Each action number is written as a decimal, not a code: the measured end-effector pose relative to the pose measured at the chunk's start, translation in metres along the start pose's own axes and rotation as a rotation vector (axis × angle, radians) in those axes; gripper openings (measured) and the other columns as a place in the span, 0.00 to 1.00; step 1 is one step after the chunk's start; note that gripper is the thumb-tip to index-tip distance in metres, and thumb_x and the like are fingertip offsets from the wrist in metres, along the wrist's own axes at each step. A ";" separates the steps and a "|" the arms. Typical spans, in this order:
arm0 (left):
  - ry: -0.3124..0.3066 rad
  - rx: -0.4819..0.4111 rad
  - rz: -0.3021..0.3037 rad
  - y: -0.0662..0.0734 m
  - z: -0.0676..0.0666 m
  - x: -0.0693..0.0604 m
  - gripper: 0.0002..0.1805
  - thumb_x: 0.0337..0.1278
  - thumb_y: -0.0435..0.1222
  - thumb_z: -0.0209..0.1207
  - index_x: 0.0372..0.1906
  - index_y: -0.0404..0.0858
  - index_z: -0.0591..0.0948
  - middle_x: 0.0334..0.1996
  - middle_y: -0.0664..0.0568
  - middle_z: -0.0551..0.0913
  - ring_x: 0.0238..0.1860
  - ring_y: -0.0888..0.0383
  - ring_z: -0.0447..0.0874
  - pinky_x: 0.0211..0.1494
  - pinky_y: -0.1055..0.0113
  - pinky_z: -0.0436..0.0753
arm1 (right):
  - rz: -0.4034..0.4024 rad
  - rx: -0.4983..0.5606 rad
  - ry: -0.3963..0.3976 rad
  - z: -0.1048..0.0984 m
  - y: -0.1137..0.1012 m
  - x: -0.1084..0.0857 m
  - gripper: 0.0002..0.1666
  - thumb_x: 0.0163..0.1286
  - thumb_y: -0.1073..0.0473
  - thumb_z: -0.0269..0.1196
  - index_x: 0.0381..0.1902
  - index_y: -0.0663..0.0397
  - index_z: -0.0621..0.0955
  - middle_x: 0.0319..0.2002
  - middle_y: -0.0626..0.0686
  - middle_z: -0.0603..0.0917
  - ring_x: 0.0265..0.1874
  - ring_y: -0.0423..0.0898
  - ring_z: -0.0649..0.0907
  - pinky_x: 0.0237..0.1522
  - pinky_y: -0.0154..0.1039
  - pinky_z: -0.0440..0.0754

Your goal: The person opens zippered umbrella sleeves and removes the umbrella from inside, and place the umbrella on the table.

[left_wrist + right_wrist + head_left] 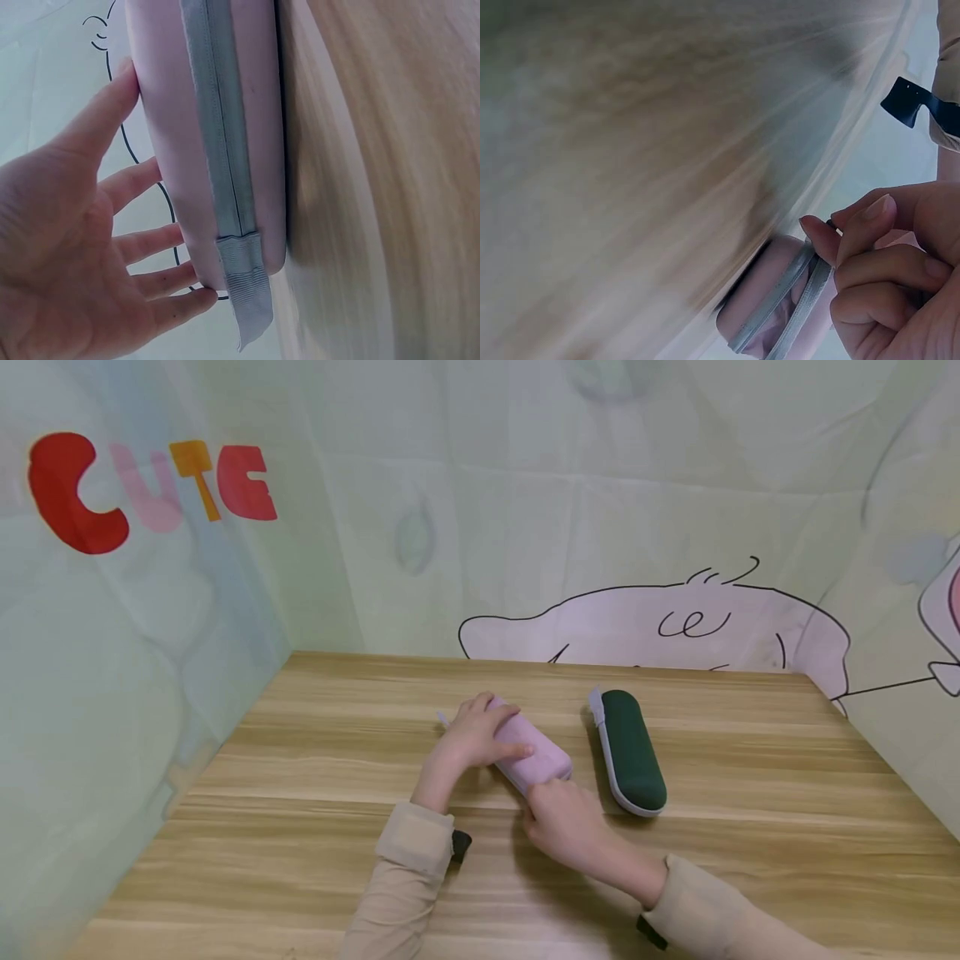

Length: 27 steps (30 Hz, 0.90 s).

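A pink zip case (546,762) lies on the wooden table, slanting toward the right hand. My left hand (474,737) rests on its top with fingers spread. In the left wrist view, those fairly straight fingertips (169,240) touch the pink side, beside a grey zip (221,135) with a fabric end tab (250,292). At the near end, my right hand (566,822) has curled fingers and pinches the zipper pull (831,223), mostly hidden by the fingertips. The zip edges (776,296) stand parted there. A dark green zip case (633,752) lies to the right.
The wooden table (300,760) ends at a printed cloth backdrop (375,552) behind and at the left. The green case has a light grey zip band and a tab at its far end. A black strap piece (461,846) shows at the left cuff.
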<state>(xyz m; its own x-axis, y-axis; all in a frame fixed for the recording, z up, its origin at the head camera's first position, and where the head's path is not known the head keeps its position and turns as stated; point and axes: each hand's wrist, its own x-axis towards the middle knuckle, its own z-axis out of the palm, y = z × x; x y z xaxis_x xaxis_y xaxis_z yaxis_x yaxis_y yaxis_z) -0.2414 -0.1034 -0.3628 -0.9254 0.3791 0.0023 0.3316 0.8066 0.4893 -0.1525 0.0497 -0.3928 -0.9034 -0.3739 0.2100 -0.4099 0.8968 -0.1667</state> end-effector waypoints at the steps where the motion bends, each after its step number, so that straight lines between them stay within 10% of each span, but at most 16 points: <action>1: 0.000 0.000 0.002 0.000 0.000 0.000 0.38 0.53 0.56 0.63 0.68 0.45 0.70 0.73 0.39 0.57 0.74 0.38 0.52 0.71 0.42 0.62 | 0.001 -0.006 -0.003 0.000 0.000 0.001 0.17 0.52 0.65 0.62 0.10 0.49 0.69 0.11 0.45 0.66 0.12 0.40 0.64 0.10 0.34 0.60; 27: -0.009 0.014 -0.007 0.003 -0.001 -0.001 0.39 0.54 0.55 0.63 0.69 0.45 0.69 0.73 0.39 0.57 0.74 0.38 0.52 0.70 0.42 0.63 | -0.059 -0.117 0.008 0.005 -0.012 0.011 0.17 0.50 0.63 0.64 0.09 0.49 0.70 0.14 0.49 0.75 0.14 0.47 0.75 0.12 0.42 0.69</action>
<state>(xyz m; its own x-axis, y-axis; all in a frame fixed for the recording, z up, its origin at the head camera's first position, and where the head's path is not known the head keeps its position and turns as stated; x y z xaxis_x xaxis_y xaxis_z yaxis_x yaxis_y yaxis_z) -0.2393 -0.1016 -0.3604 -0.9259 0.3776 -0.0088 0.3279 0.8152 0.4774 -0.1581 0.0341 -0.3930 -0.8768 -0.4253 0.2244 -0.4444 0.8949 -0.0407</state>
